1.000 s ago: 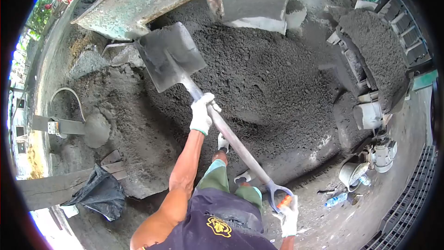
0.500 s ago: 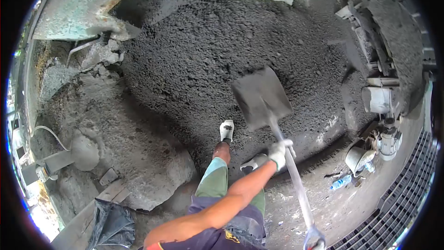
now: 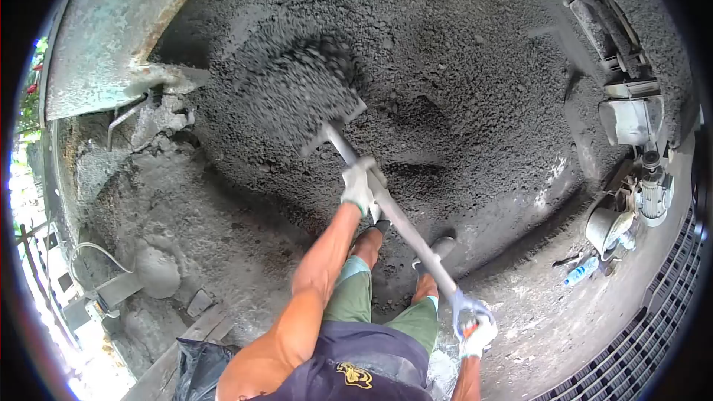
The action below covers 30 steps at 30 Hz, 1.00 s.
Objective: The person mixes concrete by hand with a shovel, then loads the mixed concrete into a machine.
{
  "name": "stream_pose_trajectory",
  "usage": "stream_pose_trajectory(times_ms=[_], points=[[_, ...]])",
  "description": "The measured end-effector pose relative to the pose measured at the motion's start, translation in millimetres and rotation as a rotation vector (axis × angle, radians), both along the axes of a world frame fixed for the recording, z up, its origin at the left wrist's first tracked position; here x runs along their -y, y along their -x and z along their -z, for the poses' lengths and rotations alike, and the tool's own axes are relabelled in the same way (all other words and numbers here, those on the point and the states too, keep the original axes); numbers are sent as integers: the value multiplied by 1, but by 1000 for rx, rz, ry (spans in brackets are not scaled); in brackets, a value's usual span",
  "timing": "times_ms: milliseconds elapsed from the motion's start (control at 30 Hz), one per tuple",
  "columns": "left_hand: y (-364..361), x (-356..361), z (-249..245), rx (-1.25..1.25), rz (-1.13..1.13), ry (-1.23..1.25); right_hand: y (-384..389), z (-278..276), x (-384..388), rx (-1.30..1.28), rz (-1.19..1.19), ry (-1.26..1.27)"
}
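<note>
A shovel (image 3: 410,234) reaches diagonally from lower right to upper left. My gloved left hand (image 3: 359,184) is wrapped round its shaft below the blade. Down by my right side, my gloved right hand (image 3: 477,332) grips the handle at the shaft's end. Dark grey gravelly mix (image 3: 293,100) covers most of the blade and is blurred by motion. Only the blade's rear corners show. Beneath it spreads a large heap of the same mix (image 3: 475,96), with a hollow in its middle. My feet are at the heap's near edge.
A concrete-crusted mound (image 3: 238,245) rises on the left, below a rusty metal chute (image 3: 111,44). At right lie a blue plastic bottle (image 3: 581,271), a white bucket (image 3: 603,232) and a motor (image 3: 655,200). A black grating (image 3: 631,349) borders the lower right; a black plastic bag (image 3: 200,371) is lower left.
The shovel has swung left, its blade going from bare to loaded with mix. My right hand has come up into fuller view on the handle. A hollow now shows in the heap.
</note>
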State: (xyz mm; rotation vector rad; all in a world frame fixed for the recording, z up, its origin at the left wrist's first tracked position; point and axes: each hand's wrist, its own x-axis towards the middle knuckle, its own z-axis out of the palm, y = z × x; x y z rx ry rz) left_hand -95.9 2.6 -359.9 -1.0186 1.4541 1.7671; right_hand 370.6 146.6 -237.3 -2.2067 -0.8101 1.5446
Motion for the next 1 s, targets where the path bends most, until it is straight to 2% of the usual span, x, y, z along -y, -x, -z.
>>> stream_pose_trajectory(times_ms=[33, 67, 100, 133, 167, 233, 267, 300, 367, 433, 467, 500, 533, 567, 600, 633, 667, 700, 733, 767, 833, 867, 900, 933, 967, 1000], points=[[-20, -4, -13, 98, -69, -48, -37, -10, 9, 35, 33, 6], [-47, 0, 5, 106, -87, -82, -69, -28, 18, 56, 34, -18], [-71, -4, -6, 123, -98, -122, -90, -51, 24, 75, 33, -48], [-92, -8, -16, 109, -42, -90, -108, -68, 28, 162, 73, -55], [-104, -23, -51, 91, -114, -66, -122, -91, 32, 250, 116, -59], [-123, -35, -85, 259, -118, -119, -163, -133, 25, 177, 22, 70], [-127, -42, -103, 203, -122, -133, -130, -155, 24, 197, 11, -6], [-124, -46, -119, 131, -133, -147, -138, -140, 20, 183, -75, -94], [-94, -45, -160, -51, -107, -212, -135, -100, -3, -30, 52, 89], [-32, -38, -259, -383, -46, -157, -71, -37, -18, -274, -33, 31], [5, -27, -291, -605, -42, -221, -36, -18, -25, -385, -68, 3], [45, -16, -339, -847, -69, -319, 55, -79, -18, -579, 48, -89], [87, -5, -384, -1057, -79, -358, 97, -135, -24, -659, -113, 3], [107, -1, -452, -1102, -143, -295, 134, -202, -23, -754, -246, -38], [143, 8, -485, -1138, -140, -389, 150, -259, -25, -862, -290, -52], [161, 18, -510, -1173, -138, -484, 155, -293, -27, -968, -336, -67], [138, 12, -519, -1163, -106, -390, 145, -298, -35, -923, -368, -113], [108, -1, -519, -1149, -70, -299, 132, -297, -42, -877, -393, -161], [90, -12, -485, -1089, -92, -360, 117, -280, -49, -782, -345, -227], [65, -27, -447, -982, -141, -375, 90, -254, -63, -855, -312, -113], [4, -54, -344, -736, -169, -413, 12, -193, -77, -707, -258, -61], [-24, -71, -275, -524, -190, -385, -47, -159, -82, -582, -300, -77], [-64, -86, -239, -401, -157, -368, -92, -145, -83, -453, -346, -88], [-103, -91, -217, -318, -11, -371, -105, -170, -70, -253, -177, -88], [-124, -110, -175, -88, -48, -288, -98, -201, -57, -73, 1, -101], [-148, -122, -137, 112, -90, -344, -98, -221, -53, -30, 12, -140]])
